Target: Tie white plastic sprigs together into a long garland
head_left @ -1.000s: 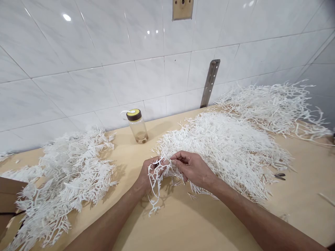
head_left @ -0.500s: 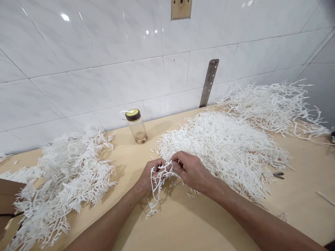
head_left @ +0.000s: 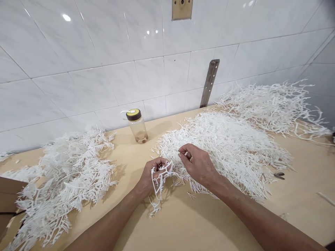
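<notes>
A white branching plastic sprue (head_left: 158,186) hangs from my left hand (head_left: 149,176), whose fingers are closed around its upper end. My right hand (head_left: 196,162) is a little up and to the right of it, apart from the sprue. Thumb and forefinger of that hand are nearly pinched together; whatever is between them, if anything, is too small to make out. Under and behind my right hand spreads a broad heap of small white plastic pieces (head_left: 222,139). A few loose bits lie on the table just below the heap.
To the left is a pile of white branched sprues (head_left: 75,167), beside a cardboard box (head_left: 10,198). More bare white strands (head_left: 272,108) lie at the back right. A lidded bottle (head_left: 138,127) stands near the tiled wall. Small dark snips (head_left: 279,175) rest on the wooden table (head_left: 209,226).
My right hand has come away from the sprue, moving up and to the right over the heap. My left hand still holds the sprue in nearly the same place.
</notes>
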Motion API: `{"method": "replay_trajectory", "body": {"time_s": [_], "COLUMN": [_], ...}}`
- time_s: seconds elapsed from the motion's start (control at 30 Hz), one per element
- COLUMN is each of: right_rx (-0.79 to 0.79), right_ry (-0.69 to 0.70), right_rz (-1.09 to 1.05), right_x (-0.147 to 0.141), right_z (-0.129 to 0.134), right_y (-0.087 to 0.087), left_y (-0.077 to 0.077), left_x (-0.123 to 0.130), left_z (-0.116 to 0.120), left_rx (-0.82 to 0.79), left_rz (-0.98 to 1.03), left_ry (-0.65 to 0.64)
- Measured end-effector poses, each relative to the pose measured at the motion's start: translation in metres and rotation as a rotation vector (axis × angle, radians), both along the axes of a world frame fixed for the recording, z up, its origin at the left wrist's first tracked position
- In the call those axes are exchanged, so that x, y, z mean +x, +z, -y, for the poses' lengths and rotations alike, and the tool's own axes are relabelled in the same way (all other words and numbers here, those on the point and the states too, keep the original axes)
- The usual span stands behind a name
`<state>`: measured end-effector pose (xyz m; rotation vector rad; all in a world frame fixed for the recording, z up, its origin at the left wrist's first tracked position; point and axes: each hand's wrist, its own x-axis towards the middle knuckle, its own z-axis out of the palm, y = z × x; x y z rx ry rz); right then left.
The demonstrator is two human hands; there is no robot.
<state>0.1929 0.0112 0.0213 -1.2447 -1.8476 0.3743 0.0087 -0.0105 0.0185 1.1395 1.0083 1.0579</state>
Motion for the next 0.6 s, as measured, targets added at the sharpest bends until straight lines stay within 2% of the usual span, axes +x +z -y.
{"method": "replay_trajectory", "body": {"time_s": [0.13,0.23,0.3,0.4,0.6], "right_rx": [-0.185,-0.375,-0.437,-0.443,-0.263], "right_ry": [0.108,0.210,0.254,0.234,0.179], "right_rz": [-0.089,-0.141,-0.166,-0.203,-0.098], "right_x": [-0.002,-0.005,-0.008,-0.011,-0.012], "right_z": [0.003,0.006,0.008,0.009,0.010], "right_y": [0.003,0.003,0.002,-0.002,-0.002], "left_y": [-0.001,-0.004,-0.007,-0.012,-0.013], "left_x": [0.000,-0.001,-0.002,-0.004,-0.006], "left_z": [0.000,-0.002,-0.002,-0.002,0.000], "left_rx": [-0.018,0.023,0.057,0.071,0.117], "left_rz": [0.000,-0.026,-0.049,-0.089,-0.184], "left_ry": [0.058,0.087,0.088,0.070,0.065]}}
